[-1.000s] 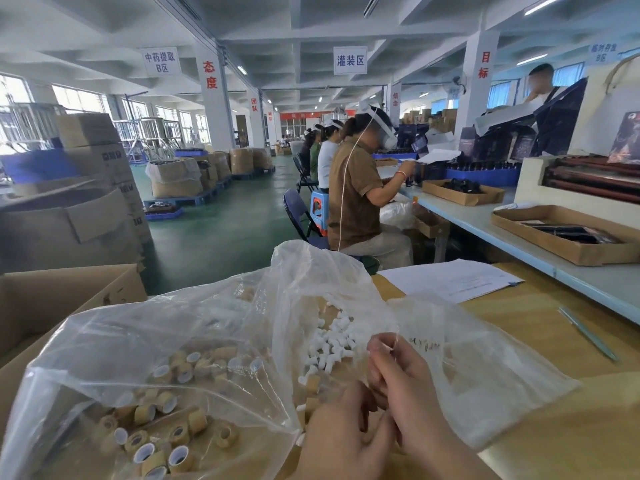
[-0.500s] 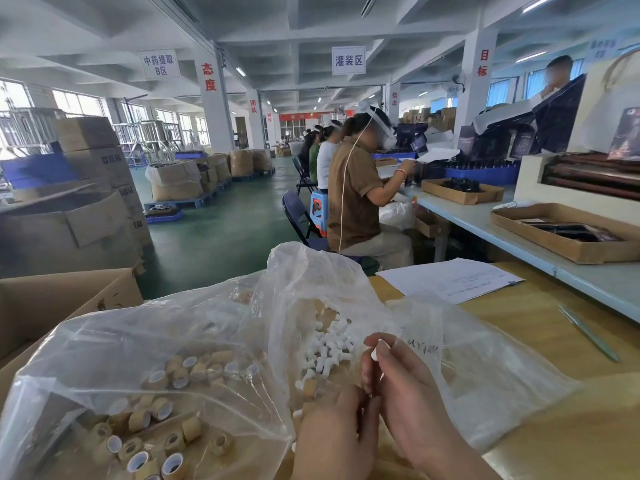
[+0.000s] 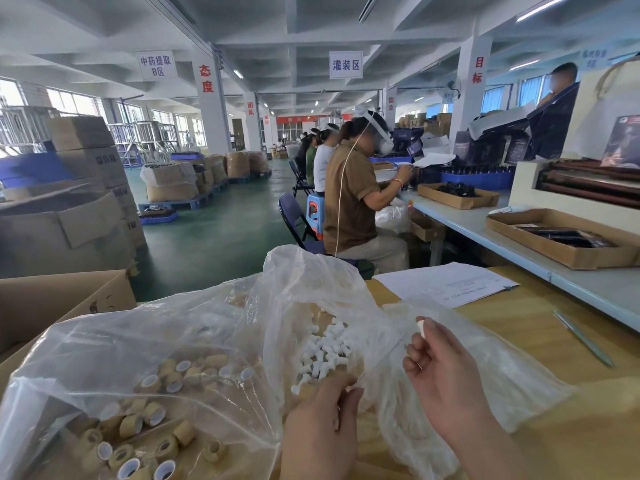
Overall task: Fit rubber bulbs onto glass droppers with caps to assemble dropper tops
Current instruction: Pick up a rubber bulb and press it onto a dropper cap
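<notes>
Above wooden table (image 3: 519, 327), right hand (image 3: 446, 375) pinches white rubber bulb (image 3: 420, 325); left hand (image 3: 322, 424) pinches small white piece (image 3: 349, 388).

White rubber bulbs (image 3: 323, 355) lie heaped in clear plastic (image 3: 207, 323) at the desk's (image 3: 519, 323) centre, tan caps (image 3: 149, 420) with white liners lie jumbled under it at near left, and one white bulb (image 3: 420, 328) sits pinched at the right hand's (image 3: 446, 375) fingertips, right of the heap.

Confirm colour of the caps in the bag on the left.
Tan caps with white inner liners, clearest in the head view.
</notes>
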`<state>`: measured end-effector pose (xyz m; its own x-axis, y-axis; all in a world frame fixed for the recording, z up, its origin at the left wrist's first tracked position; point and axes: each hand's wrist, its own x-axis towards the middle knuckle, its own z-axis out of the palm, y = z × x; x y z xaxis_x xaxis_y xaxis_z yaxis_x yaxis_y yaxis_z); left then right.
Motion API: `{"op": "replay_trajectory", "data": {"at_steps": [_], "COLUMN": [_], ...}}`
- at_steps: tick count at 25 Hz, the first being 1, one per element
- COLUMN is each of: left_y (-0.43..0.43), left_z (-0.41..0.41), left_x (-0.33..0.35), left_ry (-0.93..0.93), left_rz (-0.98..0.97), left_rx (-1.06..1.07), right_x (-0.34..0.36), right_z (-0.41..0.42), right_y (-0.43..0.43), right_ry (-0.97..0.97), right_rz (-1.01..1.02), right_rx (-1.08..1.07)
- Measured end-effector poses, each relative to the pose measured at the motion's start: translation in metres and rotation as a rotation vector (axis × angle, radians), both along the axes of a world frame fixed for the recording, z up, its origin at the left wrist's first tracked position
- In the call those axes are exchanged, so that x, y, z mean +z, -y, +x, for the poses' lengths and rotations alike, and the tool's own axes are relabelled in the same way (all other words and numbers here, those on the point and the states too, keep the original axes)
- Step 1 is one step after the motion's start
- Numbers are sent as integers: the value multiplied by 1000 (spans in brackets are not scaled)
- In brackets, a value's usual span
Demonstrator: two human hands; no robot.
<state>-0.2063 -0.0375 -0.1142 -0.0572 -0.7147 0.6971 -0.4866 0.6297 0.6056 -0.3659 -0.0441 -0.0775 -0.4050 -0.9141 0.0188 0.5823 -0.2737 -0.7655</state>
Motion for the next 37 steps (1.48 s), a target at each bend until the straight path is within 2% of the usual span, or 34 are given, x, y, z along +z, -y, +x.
{"op": "replay_trajectory", "data": {"at_steps": [2, 6, 9, 11, 14, 18, 21, 23, 29, 34, 37], "left_y": [1, -1, -2, -2, -4, -7, -7, -7, -7, -7, -9], "left_z": [2, 4, 7, 9, 9, 7, 7, 6, 4, 5, 5], "left_x": [0, 4, 10, 15, 21, 20, 17, 14, 3, 1, 2], "left_ry": [-44, -152, -388, -514, -611, -559, -510, -445, -172, -117, -113], "left_rz": [-4, -17, 184, 262, 292, 287, 319, 342, 237, 197, 190], "left_rx": [5, 15, -23, -70, -127, -175, -225, -242, -116, -96, -96], "right_x": [-4, -11, -16, -18, -13, -9, -7, -5, -14, -14, -16], "right_z": [2, 18, 35, 45, 51, 46, 41, 39, 41, 38, 37], "right_y": [-1, -9, -17, -22, -28, -24, -21, -20, -17, -18, -17], "right_ry": [-189, -742, -877, -873, -746, -642, -403, -313, -355, -337, -414], "right_rz": [-23, -57, -53, -93, -151, -129, -95, -63, 17, -28, -42], "right_rx": [-11, 76, 209, 219, 156, 149, 181, 195, 223, 255, 213]}}
